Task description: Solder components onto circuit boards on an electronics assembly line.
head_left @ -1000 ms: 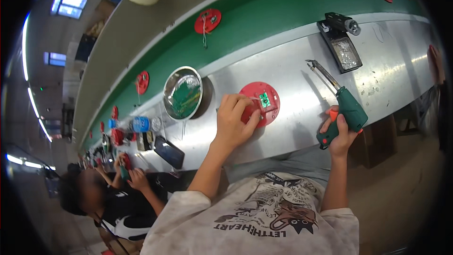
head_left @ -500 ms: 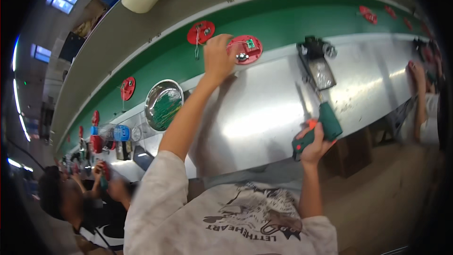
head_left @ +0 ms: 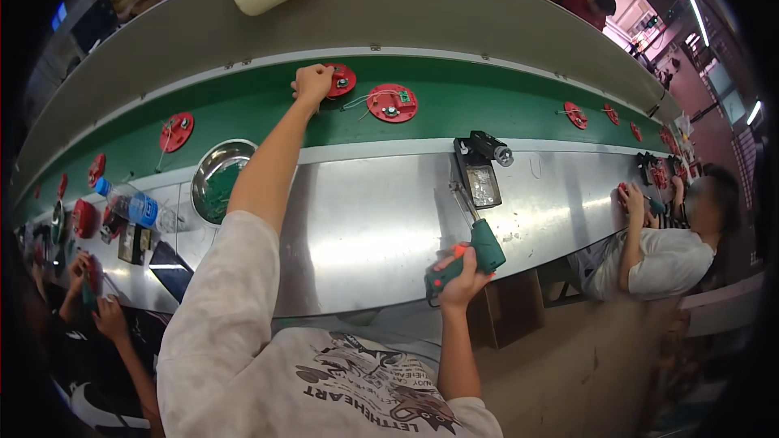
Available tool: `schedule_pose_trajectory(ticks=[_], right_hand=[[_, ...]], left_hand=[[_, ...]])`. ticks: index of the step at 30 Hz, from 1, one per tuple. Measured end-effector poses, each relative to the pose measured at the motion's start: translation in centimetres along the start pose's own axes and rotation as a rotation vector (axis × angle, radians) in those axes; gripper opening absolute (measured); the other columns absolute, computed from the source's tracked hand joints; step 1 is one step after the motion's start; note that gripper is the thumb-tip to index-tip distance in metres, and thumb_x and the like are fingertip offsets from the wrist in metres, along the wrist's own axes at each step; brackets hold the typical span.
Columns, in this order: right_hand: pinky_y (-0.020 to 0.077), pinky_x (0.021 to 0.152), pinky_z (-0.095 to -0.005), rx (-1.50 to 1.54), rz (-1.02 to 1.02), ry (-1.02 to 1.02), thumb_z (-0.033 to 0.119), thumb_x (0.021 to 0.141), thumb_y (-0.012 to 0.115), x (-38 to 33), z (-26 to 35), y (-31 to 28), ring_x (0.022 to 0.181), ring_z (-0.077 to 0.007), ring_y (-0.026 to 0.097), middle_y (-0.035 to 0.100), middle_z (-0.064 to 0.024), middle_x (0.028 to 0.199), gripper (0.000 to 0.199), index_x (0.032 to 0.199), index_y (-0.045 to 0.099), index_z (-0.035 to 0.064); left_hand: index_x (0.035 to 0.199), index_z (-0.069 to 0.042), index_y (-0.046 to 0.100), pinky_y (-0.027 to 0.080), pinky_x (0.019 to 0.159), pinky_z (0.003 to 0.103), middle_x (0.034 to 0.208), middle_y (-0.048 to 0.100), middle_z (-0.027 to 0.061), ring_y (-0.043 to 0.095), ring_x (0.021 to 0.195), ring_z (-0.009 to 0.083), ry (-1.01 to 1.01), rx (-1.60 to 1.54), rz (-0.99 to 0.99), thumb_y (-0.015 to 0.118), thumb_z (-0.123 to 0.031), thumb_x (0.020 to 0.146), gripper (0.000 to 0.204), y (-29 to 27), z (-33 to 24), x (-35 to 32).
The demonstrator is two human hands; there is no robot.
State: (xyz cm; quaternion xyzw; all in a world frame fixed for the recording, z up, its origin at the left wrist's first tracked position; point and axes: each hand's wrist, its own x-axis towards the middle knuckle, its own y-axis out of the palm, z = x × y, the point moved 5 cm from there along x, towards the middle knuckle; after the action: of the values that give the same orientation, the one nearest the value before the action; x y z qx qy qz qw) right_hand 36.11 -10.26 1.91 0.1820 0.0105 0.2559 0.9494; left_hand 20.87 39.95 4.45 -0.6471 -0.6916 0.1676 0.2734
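My left hand (head_left: 312, 81) reaches far forward onto the green conveyor belt (head_left: 487, 109) and grips the edge of a red round disc (head_left: 341, 80) with a small part on it. A second red disc (head_left: 392, 102) with a green board and thin wires lies just to its right on the belt. My right hand (head_left: 461, 274) rests at the near edge of the steel worktable (head_left: 373, 219), closed around a green soldering gun (head_left: 471, 243) with an orange trigger, its tip pointing up and away.
A steel bowl (head_left: 219, 178) of green boards and a water bottle (head_left: 130, 204) stand at left. A black fixture with a lens (head_left: 480, 169) stands ahead of the gun. More red discs (head_left: 175, 131) ride the belt. Co-workers sit at left (head_left: 97, 316) and right (head_left: 665, 251).
My left hand carried a red disc from the worktable up onto the belt, then moved to the disc further left. The right hand with the soldering gun stayed low.
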Motion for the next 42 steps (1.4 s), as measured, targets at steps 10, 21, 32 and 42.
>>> schedule_pose_trajectory(ticks=[10, 21, 32, 42], right_hand=[[0.05, 0.046, -0.0342, 0.007, -0.006, 0.001, 0.021, 0.103, 0.051, 0.2, 0.6, 0.5, 0.05, -0.0187, 0.057, 0.063, -0.0149, 0.085, 0.026, 0.101, 0.057, -0.0046], [0.0488, 0.048, -0.0362, 0.065, 0.048, 0.095, 0.028, 0.101, 0.055, 0.1, -1.3, -0.7, 0.051, -0.0191, 0.056, 0.062, -0.0107, 0.083, 0.028, 0.1, 0.058, -0.0006], [0.0487, 0.046, -0.035, 0.006, 0.063, -0.03, 0.028, 0.101, 0.053, -0.9, -0.8, 0.0, 0.048, -0.0181, 0.055, 0.064, -0.0125, 0.086, 0.03, 0.102, 0.059, -0.0015], [0.0479, 0.048, -0.0342, 0.025, 0.002, -0.128, 0.026, 0.101, 0.052, -0.2, -0.8, -1.0, 0.05, -0.0179, 0.056, 0.065, -0.0133, 0.084, 0.032, 0.103, 0.061, -0.0039]], left_hand=[[0.067, 0.004, 0.071, 0.056, 0.076, 0.035, 0.093, 0.076, 0.0147, 0.071, 0.078, 0.0269, 0.535, -0.294, 0.336, 0.068, -0.016, 0.076, 0.021, -6.9, -2.1, -16.8], [0.08, -0.002, 0.073, 0.054, 0.083, 0.044, 0.1, 0.074, 0.0143, 0.067, 0.089, 0.0352, 0.905, 0.254, 0.581, 0.067, -0.019, 0.083, 0.018, -14.1, 2.1, -27.3], [0.088, -0.012, 0.08, 0.054, 0.087, 0.047, 0.091, 0.073, 0.0167, 0.064, 0.095, 0.0377, 0.699, 0.398, 0.201, 0.065, -0.009, 0.078, 0.018, -20.5, 9.0, -19.5], [0.086, -0.005, 0.079, 0.051, 0.084, 0.042, 0.087, 0.073, 0.0082, 0.062, 0.089, 0.0324, 0.724, 0.26, 0.306, 0.07, -0.015, 0.08, 0.014, -19.4, 8.9, -19.4]])
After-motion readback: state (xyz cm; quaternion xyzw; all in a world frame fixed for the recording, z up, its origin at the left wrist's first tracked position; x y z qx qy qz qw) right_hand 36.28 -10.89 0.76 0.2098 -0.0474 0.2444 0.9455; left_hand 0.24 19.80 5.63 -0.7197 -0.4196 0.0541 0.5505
